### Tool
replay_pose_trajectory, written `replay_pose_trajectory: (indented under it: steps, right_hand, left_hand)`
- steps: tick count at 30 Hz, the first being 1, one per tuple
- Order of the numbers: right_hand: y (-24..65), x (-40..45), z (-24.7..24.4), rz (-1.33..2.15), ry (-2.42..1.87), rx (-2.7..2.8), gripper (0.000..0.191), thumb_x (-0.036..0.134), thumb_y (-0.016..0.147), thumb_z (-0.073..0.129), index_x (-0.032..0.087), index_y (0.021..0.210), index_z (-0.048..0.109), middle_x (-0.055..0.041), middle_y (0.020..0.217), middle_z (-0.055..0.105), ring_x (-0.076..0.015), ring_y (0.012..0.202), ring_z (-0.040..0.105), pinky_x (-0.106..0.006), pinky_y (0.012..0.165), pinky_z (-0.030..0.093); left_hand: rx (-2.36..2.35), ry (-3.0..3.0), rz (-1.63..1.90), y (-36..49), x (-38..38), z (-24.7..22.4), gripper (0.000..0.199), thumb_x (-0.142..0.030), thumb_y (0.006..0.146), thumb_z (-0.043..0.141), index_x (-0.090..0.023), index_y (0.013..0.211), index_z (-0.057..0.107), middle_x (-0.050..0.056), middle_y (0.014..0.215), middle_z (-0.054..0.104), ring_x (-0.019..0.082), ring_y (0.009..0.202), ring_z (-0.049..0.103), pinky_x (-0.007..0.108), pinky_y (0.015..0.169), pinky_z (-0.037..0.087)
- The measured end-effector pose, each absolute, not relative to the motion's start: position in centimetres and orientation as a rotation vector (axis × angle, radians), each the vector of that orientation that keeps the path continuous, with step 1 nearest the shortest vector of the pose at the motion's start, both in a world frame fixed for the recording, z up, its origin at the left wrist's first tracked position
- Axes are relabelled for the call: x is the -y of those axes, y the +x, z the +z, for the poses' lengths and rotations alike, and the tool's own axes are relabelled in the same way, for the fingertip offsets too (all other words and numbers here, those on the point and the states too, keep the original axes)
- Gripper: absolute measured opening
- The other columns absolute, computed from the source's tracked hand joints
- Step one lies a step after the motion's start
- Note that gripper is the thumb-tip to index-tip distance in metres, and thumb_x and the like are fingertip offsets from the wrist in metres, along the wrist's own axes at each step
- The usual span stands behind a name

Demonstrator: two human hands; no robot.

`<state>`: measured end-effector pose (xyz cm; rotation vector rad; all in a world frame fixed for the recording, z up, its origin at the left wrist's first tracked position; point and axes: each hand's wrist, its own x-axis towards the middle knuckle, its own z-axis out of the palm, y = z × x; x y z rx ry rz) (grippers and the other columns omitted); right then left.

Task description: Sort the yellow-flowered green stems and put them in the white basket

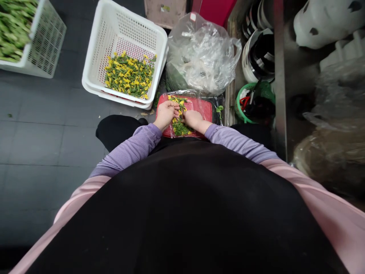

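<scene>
- White plastic forms the left basket (47,45), in which thick green stems (14,28) are piled.
- Dark grey tiles make up the floor (37,140), on which small scraps are scattered.
- A white middle basket (92,64) is nested in another one; its bottom is partly covered by green stems with yellow flowers (129,74).
- The left hand (168,112) is held over the clear container, palm partly turned up, its fingers bent and narrowly set at the flowered sprigs; whether one is pinched cannot be told.
- A pale pinkish crate (167,11) is seen beyond, at the top edge.
- Flowered sprigs (178,99) are laid at the far end of a clear container (199,102), and finer green pieces (181,128) are gathered at its near end. Red and black are seen through and around the plastic, between the person's knees.
- The right hand (194,118) is brought in from the other side, close to the left hand, with its fingers curled narrow at the sprigs; its fingertips are partly hidden, so a grip cannot be confirmed.
- A clear plastic bag (203,57) is set just beyond the container, its contents blurred by the plastic.
- A green basket (239,108) is filled with dark and red-handled items; white buckets (248,62) are placed behind it.
- A metal edge (281,76) is followed by crumpled plastic bags (330,125) and a white vessel (327,23).
</scene>
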<state>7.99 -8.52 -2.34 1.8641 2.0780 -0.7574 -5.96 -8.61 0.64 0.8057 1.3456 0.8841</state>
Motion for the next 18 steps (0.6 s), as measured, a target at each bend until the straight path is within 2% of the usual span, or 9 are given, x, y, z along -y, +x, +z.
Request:
replay_pose_trajectory:
  steps: [2,6,9,12,18]
  right_hand:
    - [7.6,8.7,-2.2,-0.720,1.842,-2.029,0.028,0.023,0.089,0.069,0.012,0.114,0.076,-0.0226,0.112,0.075,-0.0328,0.108,0.072,-0.037,0.088,0.054]
    - [8.5,9.1,-1.2,-0.686,1.884,-2.060,0.028,0.024,0.093,0.062,0.015,0.116,0.075,-0.0203,0.114,0.076,-0.0318,0.108,0.072,-0.036,0.087,0.053]
    - [10.0,9.9,0.1,-0.610,1.900,-2.194,0.027,0.027,0.095,0.059,0.017,0.116,0.074,-0.0167,0.115,0.076,-0.0322,0.108,0.071,-0.038,0.087,0.052]
    - [11.0,11.4,1.4,-0.555,1.835,-2.285,0.025,0.026,0.096,0.058,0.017,0.115,0.072,-0.0150,0.116,0.075,-0.0316,0.107,0.070,-0.037,0.085,0.050]
    - [10.9,14.7,2.8,-0.545,1.808,-2.287,0.024,0.028,0.097,0.055,0.015,0.111,0.070,-0.0172,0.108,0.075,-0.0301,0.098,0.071,-0.035,0.077,0.047]
  left_hand:
    - [-1.340,0.828,0.855,-6.0,8.6,0.7,0.018,0.003,0.083,0.051,-0.013,0.082,0.060,-0.003,0.067,0.064,0.002,0.046,0.053,0.014,0.053,0.049]
    - [-1.337,0.940,0.649,-6.3,8.7,0.6,0.020,-0.001,0.087,0.055,-0.014,0.073,0.060,-0.003,0.055,0.060,0.005,0.040,0.052,0.015,0.045,0.044]
    - [-1.312,1.100,0.407,-6.3,9.0,0.2,0.032,-0.012,0.089,0.063,-0.016,0.058,0.055,-0.001,0.044,0.056,0.008,0.035,0.051,0.017,0.041,0.039]
    - [-1.248,1.193,0.256,-6.0,9.6,0.2,0.041,-0.021,0.090,0.066,-0.017,0.051,0.054,0.002,0.042,0.055,0.010,0.034,0.050,0.019,0.040,0.039]
    - [-1.039,1.242,0.185,-5.7,10.8,0.9,0.033,-0.009,0.086,0.059,-0.016,0.054,0.058,0.001,0.044,0.055,0.009,0.034,0.048,0.018,0.040,0.037]
